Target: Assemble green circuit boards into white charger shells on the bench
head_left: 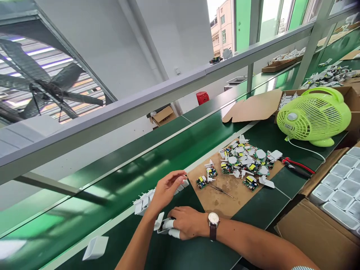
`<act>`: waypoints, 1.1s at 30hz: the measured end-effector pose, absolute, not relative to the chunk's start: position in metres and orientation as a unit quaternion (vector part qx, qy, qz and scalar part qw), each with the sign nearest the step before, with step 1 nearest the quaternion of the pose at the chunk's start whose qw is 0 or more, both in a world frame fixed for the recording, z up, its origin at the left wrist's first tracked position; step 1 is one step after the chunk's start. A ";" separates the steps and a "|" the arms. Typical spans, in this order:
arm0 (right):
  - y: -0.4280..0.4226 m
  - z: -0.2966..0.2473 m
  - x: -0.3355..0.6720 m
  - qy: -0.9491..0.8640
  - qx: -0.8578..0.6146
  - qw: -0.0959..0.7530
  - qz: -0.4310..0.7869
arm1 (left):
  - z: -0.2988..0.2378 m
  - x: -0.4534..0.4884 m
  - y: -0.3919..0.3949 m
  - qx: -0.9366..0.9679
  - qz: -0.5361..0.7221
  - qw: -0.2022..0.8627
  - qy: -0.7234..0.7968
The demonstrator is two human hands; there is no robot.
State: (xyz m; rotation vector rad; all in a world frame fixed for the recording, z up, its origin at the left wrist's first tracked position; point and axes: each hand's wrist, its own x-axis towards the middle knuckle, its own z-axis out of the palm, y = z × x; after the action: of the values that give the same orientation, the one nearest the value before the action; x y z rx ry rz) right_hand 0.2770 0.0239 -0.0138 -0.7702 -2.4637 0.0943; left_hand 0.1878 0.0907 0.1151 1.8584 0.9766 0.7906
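Observation:
My left hand (168, 189) reaches over a row of white plastic pieces (144, 200) along the belt's edge. Its fingers are curved with a gap to the thumb, beside more white pieces (181, 187) at the row's far end. My right hand (189, 222), with white covers on some fingertips and a watch on the wrist, grips a white plastic housing (161, 229) low over the green bench. Something dark shows inside that housing; the fingers hide much of it. A separate hollow white housing (95, 247) lies at lower left.
A brown board (222, 204) bears a heap of circuit boards (247, 157) and tweezers (221, 190). Red-handled pliers (298, 165) and a green fan (313, 116) stand farther right. A carton of white housings (341, 183) is at right. A metal rail (157, 92) crosses behind the belt.

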 end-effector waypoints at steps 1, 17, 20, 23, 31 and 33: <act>0.024 -0.014 0.277 -0.915 -0.288 0.279 0.040 | 0.116 0.172 0.084 0.735 0.342 0.418 0.410; 0.023 -0.019 0.281 -0.873 -0.262 0.379 0.161 | -0.021 0.069 -0.010 0.646 0.452 0.424 0.446; 0.022 -0.010 0.283 -0.852 -0.280 0.400 0.187 | -0.018 0.071 -0.012 0.658 0.464 0.404 0.433; 0.023 -0.007 0.283 -0.865 -0.281 0.366 0.195 | -0.014 0.071 -0.013 0.663 0.460 0.387 0.446; 0.025 -0.011 0.276 -0.724 -0.352 0.420 0.418 | -0.018 0.080 -0.016 0.690 0.436 0.317 0.483; 0.026 -0.012 0.274 -0.635 -0.374 0.410 0.537 | -0.018 0.084 -0.017 0.715 0.458 0.252 0.465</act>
State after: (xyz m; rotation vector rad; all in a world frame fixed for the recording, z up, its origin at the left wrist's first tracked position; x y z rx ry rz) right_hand 0.2744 0.0257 -0.0120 -0.9410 -1.5981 1.3531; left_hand 0.0841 -0.0174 -0.0183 1.9436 1.2639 1.2460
